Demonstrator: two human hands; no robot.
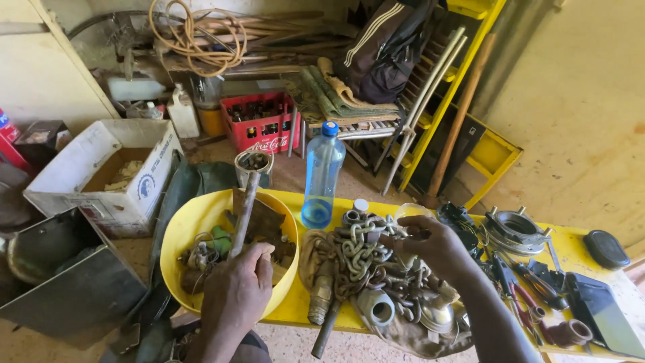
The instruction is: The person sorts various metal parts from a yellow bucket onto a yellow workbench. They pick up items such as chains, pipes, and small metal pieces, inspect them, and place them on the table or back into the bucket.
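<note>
My left hand [236, 289] grips a rusty metal tool with a ring-shaped head [246, 202], holding it upright over a yellow bowl [185, 222] full of rusty parts. My right hand [433, 245] reaches into a pile of metal fittings [383, 296] on the yellow table [571, 245], its fingers pinched on a small part next to a heavy chain [356, 249]. What that small part is cannot be made out.
A clear plastic water bottle with a blue cap [322, 178] stands behind the bowl. Pliers and tools [521, 282] and a round metal flange [514, 228] lie at the right. On the floor are a white cardboard box [101, 171], a red bottle crate [262, 124] and a metal box [67, 275].
</note>
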